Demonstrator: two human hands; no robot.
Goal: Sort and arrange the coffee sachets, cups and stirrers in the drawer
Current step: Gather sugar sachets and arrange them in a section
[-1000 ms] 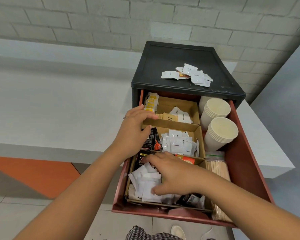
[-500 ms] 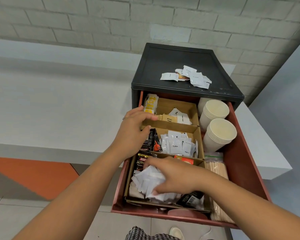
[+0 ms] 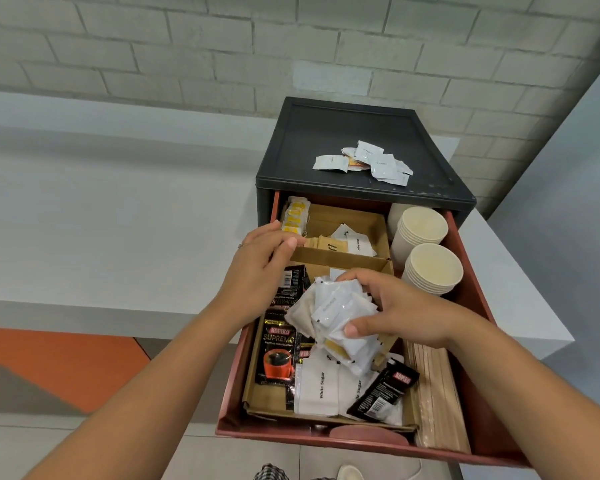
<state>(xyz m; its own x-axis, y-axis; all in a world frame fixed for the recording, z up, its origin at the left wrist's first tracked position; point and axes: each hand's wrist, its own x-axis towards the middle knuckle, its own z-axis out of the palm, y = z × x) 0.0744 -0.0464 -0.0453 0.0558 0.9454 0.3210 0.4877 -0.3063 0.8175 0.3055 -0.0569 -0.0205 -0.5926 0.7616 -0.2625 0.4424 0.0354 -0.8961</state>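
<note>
The red drawer [image 3: 478,292] stands pulled out of a black cabinet [image 3: 354,147]. My right hand [image 3: 392,310] grips a bundle of white sachets [image 3: 333,317], lifted above the cardboard compartments. My left hand [image 3: 260,271] rests with curled fingers on the edge of a cardboard divider [image 3: 340,256]. Black Kopiko coffee sachets [image 3: 278,355] lie at the drawer's left. White sugar sachets [image 3: 319,386] lie in the front compartment. Two stacks of paper cups [image 3: 430,268] stand at the right rear. Wooden stirrers [image 3: 437,393] in a clear bag lie along the right side.
A small pile of white sachets [image 3: 368,162] lies on top of the cabinet. The rear compartment holds brown sugar sachets [image 3: 329,244] and yellow tea bags [image 3: 295,216]. A white counter [image 3: 101,220] runs behind; a brick wall stands at the back.
My right hand has gathered the white sachets from the front compartment and lifted them up toward the middle compartment. The left hand has stayed on the divider.
</note>
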